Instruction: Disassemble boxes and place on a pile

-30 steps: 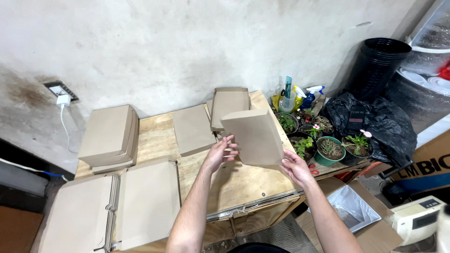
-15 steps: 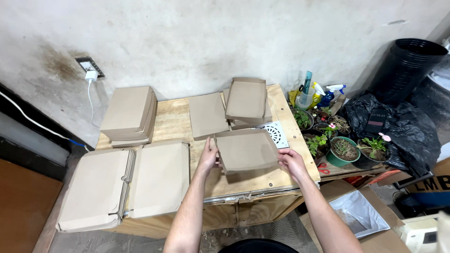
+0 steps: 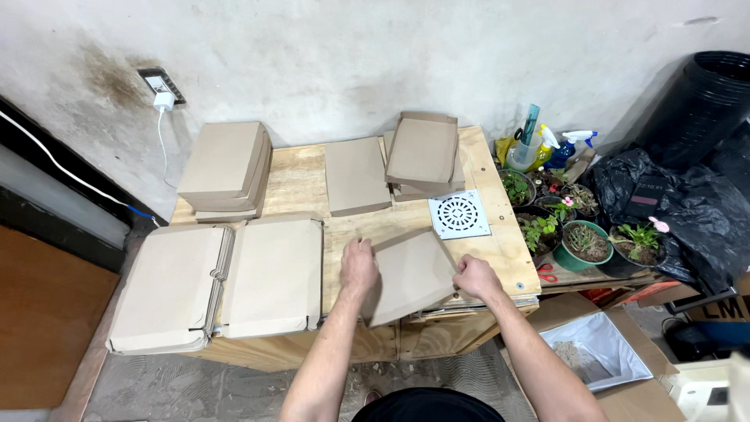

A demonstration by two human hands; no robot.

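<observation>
Both hands, left (image 3: 358, 268) and right (image 3: 476, 277), closed in grip on flat cardboard sheet (image 3: 410, 273) at table (image 3: 500, 242) front edge, 6 o'clock of white grate (image 3: 458, 214); overhang could let sheet slip off.

There is just the one view, from a camera on the person's head, looking steeply down and forward over the wooden tabletop (image 3: 297, 184) toward the grey wall (image 3: 375, 55). It sits close enough that both forearms run in from the bottom edge, yet wide enough to take in floor (image 3: 47, 312) left and potted plants (image 3: 582, 238) right.
</observation>
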